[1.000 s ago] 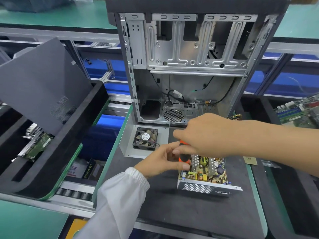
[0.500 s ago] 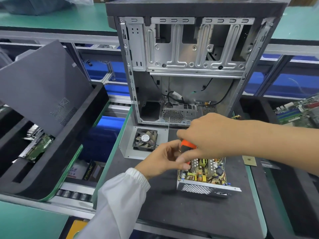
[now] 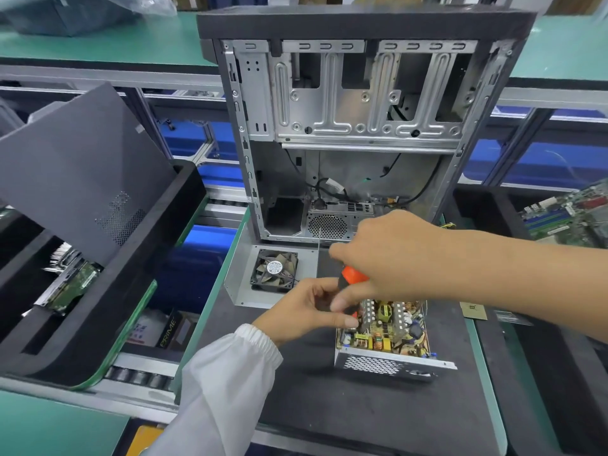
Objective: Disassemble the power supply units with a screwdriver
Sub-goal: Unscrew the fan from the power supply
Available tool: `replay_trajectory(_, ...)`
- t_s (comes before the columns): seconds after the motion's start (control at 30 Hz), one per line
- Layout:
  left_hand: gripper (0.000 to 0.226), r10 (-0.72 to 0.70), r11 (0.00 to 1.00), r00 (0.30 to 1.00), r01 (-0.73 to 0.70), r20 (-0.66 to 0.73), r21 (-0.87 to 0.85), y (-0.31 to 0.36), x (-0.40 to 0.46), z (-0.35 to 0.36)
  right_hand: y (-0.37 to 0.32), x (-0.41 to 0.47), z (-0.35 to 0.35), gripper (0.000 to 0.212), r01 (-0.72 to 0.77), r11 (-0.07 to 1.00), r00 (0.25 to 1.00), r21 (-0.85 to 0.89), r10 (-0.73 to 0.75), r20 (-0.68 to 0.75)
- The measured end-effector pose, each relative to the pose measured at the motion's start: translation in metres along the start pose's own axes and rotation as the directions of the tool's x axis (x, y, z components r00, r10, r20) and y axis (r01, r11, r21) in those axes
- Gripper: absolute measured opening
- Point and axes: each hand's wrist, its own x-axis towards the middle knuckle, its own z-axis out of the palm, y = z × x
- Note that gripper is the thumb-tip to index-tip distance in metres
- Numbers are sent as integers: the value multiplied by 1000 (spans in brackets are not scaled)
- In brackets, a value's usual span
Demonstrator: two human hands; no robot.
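An opened power supply unit lies on the black mat, its circuit board with coils and capacitors bare and a perforated metal wall facing me. My right hand grips an orange and black screwdriver from above, pointing down at the unit's far left corner. My left hand, in a white sleeve, pinches the screwdriver's lower part beside that corner. The tip is hidden behind my fingers. The unit's removed metal cover with its black fan lies to the left.
An empty upright computer case stands just behind the unit. A dark side panel leans in a black foam tray at the left with a hard drive. A motherboard lies at the far right. A small chip rests on the mat.
My right hand has turned slightly on the screwdriver handle, showing more of the orange grip. My left hand stays at the shaft. The unit has not moved.
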Motion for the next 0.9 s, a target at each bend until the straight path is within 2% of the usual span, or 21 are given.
replay_trajectory(0.1, 28, 41, 999, 998, -42, 38, 30, 5, 2, 6, -8, 1, 5, 43, -26, 999, 1000, -33, 26, 2)
replay_trajectory(0.23, 45, 23, 995, 992, -11, 126, -96, 6, -1, 1, -7, 1, 4, 21, 25, 999, 997, 38, -27, 67)
replay_trajectory(0.33, 35, 0, 997, 995, 8, 96, -79, 2, -1, -3, -3, 0, -4, 24, 62, 994, 991, 96, -72, 113)
replay_trajectory(0.4, 15, 7, 996, 999, -3, 47, -90, 1, 0, -4, -1, 0, -7, 32, 32, 994, 992, 103, -44, 117)
replay_trajectory(0.47, 31, 3, 998, 1000, -2, 13, -63, 2, 2, -2, -2, 0, -7, 47, -29, 999, 997, 30, 26, 72)
replay_trajectory(0.5, 28, 20, 997, 1000, -18, 24, -79, 0, 3, 0, -4, 1, -4, 47, -41, 999, 998, -17, 42, 53)
replay_trajectory(0.53, 24, 36, 998, 999, -34, 26, -58, 2, 4, 0, -6, 2, 0, 42, -38, 998, 998, -41, 40, 39)
replay_trajectory(0.6, 46, 27, 997, 998, -22, 60, -80, 5, 2, 1, -7, 4, 6, 24, -10, 1000, 999, -4, 10, 49)
replay_trajectory(0.67, 42, 16, 995, 997, -9, 72, -101, 5, -2, -1, -3, 4, 5, 16, 36, 997, 994, 72, -43, 102)
replay_trajectory(0.77, 28, 16, 992, 998, -8, 58, -130, 3, -2, -4, 4, 2, -2, 26, 81, 982, 974, 171, -115, 197)
replay_trajectory(0.83, 28, 20, 995, 998, -14, 52, -100, 5, 1, -2, 4, 2, -2, 35, 72, 983, 980, 166, -101, 171)
replay_trajectory(0.9, 32, 15, 995, 999, -10, 46, -99, 5, 3, 0, 1, 3, 0, 53, 26, 998, 996, 49, -30, 83)
